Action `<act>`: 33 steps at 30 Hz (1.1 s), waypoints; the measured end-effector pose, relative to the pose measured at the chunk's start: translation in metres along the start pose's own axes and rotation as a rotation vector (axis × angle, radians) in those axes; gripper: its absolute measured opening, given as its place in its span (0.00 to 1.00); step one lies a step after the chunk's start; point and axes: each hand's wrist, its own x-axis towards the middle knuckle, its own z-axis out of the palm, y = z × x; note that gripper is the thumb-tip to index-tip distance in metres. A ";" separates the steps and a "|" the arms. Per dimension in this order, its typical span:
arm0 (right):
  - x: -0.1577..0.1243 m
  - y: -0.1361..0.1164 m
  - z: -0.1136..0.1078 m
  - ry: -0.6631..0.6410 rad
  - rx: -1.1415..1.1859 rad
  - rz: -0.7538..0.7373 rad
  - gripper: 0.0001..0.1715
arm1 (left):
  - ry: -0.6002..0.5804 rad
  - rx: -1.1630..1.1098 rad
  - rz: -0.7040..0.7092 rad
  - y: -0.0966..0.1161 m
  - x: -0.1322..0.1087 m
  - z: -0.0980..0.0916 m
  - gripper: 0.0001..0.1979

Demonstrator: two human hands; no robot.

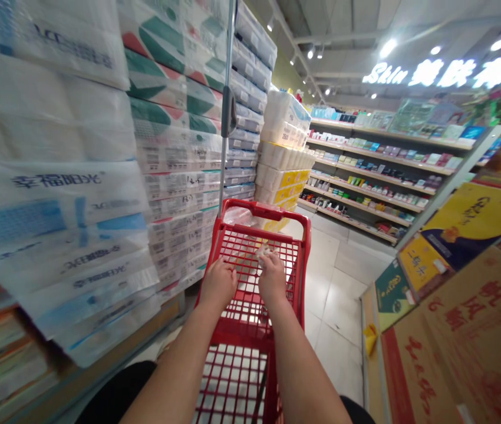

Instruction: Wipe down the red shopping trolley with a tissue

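A red shopping cart (257, 338) with a gridded upper basket stands right in front of me. Over the basket's left side is my left hand (219, 284), fingers curled in; what they hold, if anything, is hidden. My right hand (272, 275) is over the right half of the basket, its fingers closed on a small crumpled pale thing with brownish patches (266, 251). I cannot make out its kind. Both forearms reach forward above the cart.
Tall stacks of wrapped tissue packs (175, 141) line the left, behind a metal pole (226, 129). Yellow-marked paper packs (283, 159) stand ahead. Shelves of small boxes (374, 150) rise at the back right. Cardboard cartons (467, 335) border the tiled floor (332, 282) on the right.
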 end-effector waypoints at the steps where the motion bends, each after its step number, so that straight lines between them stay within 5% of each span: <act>1: -0.001 -0.001 0.000 -0.029 0.008 -0.020 0.32 | -0.004 0.000 0.002 0.000 0.000 0.000 0.15; 4: -0.002 -0.004 0.000 -0.081 0.028 -0.040 0.29 | -0.009 -0.001 0.009 0.001 0.001 0.000 0.15; 9: 0.000 -0.001 -0.004 0.048 -0.030 0.117 0.27 | -0.009 -0.024 0.000 0.000 0.001 0.002 0.15; 14: -0.003 -0.006 -0.001 -0.112 0.075 0.009 0.24 | -0.022 -0.029 0.004 -0.001 0.001 0.004 0.15; 19: -0.001 -0.007 -0.004 -0.001 -0.023 0.179 0.25 | -0.023 -0.036 0.000 0.000 0.001 0.002 0.15; 25: -0.003 -0.020 -0.005 -0.196 0.015 0.121 0.24 | -0.039 -0.009 -0.003 0.000 0.000 -0.001 0.14; 29: -0.002 -0.025 -0.014 -0.108 -0.181 0.260 0.22 | -0.046 -0.006 0.004 0.001 0.000 -0.003 0.15; 33: 0.005 -0.045 -0.025 -0.026 -0.158 0.187 0.20 | -0.063 -0.011 -0.011 0.002 0.001 -0.003 0.14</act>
